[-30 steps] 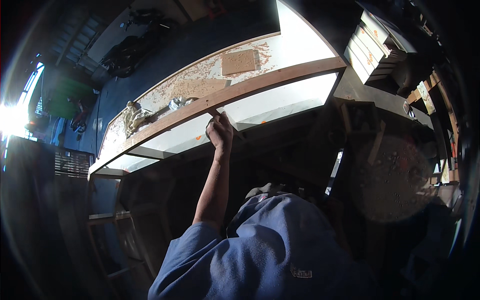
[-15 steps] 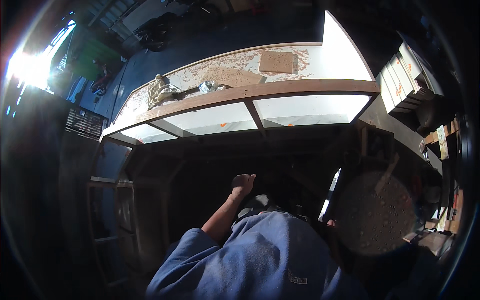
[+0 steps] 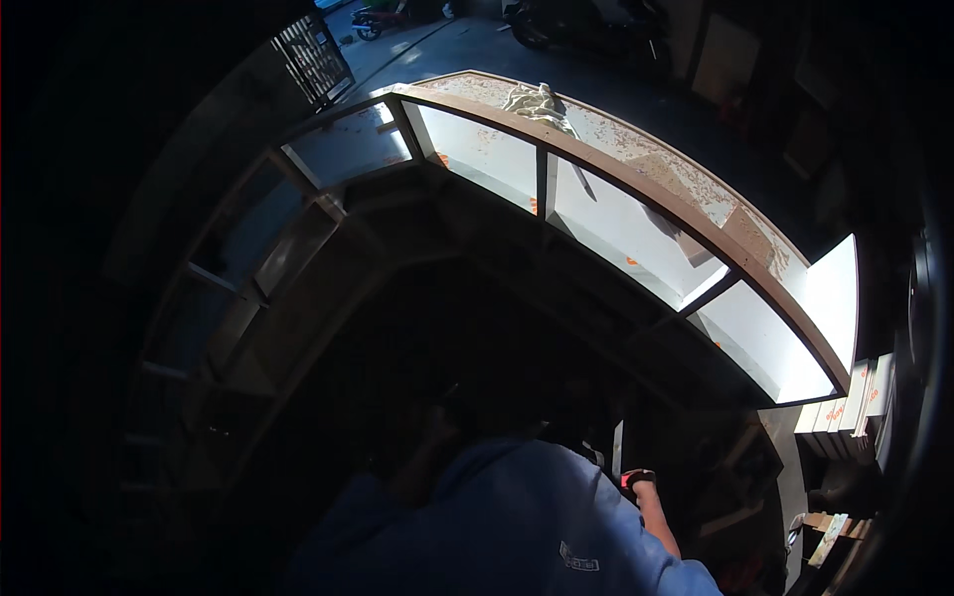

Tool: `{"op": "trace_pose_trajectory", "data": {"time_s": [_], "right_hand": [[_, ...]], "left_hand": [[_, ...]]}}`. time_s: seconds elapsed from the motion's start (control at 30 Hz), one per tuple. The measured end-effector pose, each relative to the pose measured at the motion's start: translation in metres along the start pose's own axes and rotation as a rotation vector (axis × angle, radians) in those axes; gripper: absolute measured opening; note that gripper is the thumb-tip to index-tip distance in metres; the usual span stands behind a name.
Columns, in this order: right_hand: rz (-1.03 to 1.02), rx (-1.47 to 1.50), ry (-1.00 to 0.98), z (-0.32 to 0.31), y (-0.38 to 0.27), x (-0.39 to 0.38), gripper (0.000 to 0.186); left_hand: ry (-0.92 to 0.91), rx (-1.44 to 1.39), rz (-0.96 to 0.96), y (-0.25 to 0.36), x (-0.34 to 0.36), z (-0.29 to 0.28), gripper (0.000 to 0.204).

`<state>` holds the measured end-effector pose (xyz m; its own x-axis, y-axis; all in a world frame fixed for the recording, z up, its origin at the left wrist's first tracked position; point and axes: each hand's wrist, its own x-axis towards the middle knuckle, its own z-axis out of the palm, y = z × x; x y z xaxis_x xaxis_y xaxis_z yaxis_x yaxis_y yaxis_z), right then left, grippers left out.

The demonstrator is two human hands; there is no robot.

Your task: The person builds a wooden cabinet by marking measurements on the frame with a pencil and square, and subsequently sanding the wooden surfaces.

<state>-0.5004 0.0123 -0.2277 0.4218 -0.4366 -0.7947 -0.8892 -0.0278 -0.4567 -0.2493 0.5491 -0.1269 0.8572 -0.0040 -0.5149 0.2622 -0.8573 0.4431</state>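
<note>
My right hand [image 3: 646, 485] is closed round the red handle of a flat-bladed tool [image 3: 618, 447], perhaps a hand saw. Its narrow, pale blade points away from me, beside my blue shirt [image 3: 517, 507]. In deep shadow left of my body, my left hand [image 3: 442, 417] shows only as a dim shape, its fingers lost in the dark. Ahead stands a long cabinet frame with brown wooden edging [image 3: 636, 184] and white-lined compartments [image 3: 626, 238]. On its dusty top lie a crumpled cloth [image 3: 534, 103] and a brown board [image 3: 750, 233].
The cabinet bends round to the left with more framed openings [image 3: 263, 223]. A stack of white panels [image 3: 845, 407] stands at the right, with wood pieces [image 3: 840, 536] below it. A slatted gate [image 3: 313, 62] and parked motorcycles [image 3: 586, 25] are farther back.
My view has swung left, so the cabinet sits farther right and slants. My left hand, a lit fist before, is now in shadow. My right hand and its tool have come into sunlight.
</note>
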Motion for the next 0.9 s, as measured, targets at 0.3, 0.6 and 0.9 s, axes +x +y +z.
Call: {"op": "trace_pose_trajectory", "data": {"time_s": [0.3,0.6,0.9], "right_hand": [[-0.145,-0.055,-0.329,0.193,-0.261,-0.034,0.025],[-0.449,-0.099,-0.658,0.342,-0.457,-0.159,0.033],[-0.499,-0.306,-0.987,0.417,-0.586,-0.182,0.038]], "left_hand": [[0.018,0.164,-0.025,-0.215,0.057,-0.027,0.058],[0.297,-0.252,-0.348,-0.305,0.09,-0.072,0.042],[0.198,-1.3,-0.363,-0.152,0.112,-0.201,0.072]]}}
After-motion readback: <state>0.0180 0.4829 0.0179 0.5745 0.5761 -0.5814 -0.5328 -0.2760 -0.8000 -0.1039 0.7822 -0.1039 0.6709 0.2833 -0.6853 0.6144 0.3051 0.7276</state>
